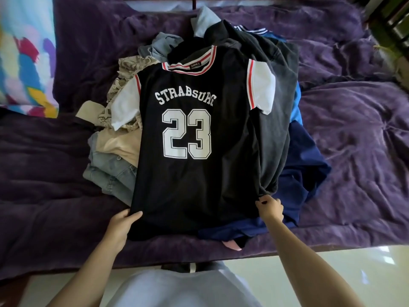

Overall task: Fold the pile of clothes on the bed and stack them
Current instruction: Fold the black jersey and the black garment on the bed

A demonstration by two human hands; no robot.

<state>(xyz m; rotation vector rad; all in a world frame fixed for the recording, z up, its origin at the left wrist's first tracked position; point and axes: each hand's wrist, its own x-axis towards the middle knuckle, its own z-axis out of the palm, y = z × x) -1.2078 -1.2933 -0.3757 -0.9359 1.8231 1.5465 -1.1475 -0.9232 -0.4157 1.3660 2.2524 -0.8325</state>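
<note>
One wide bed (354, 129), under a purple quilt, filled our view, and the pile of clothes (281, 89) sat heaped in its middle. Spread face up on top of that pile lay the black jersey shirt (194, 178), its long axis running straight away from us: collar at the far end, hem at the near edge of the bed. So the whole shirt lay forward of both hands, with only its two bottom corners at our fingers. Our left hand (121, 224) held the near left corner, what looked like the thumb resting on top of the cloth and the other fingers hidden beneath it. Our right hand (270, 207) pinched the near right corner between curled fingers. Neither hand was the nearer; each had its own corner. We judged no fold had yet been made, and that the white sleeves (261, 85), far up the shirt and well apart from our hands, would need a reach forward.
</note>
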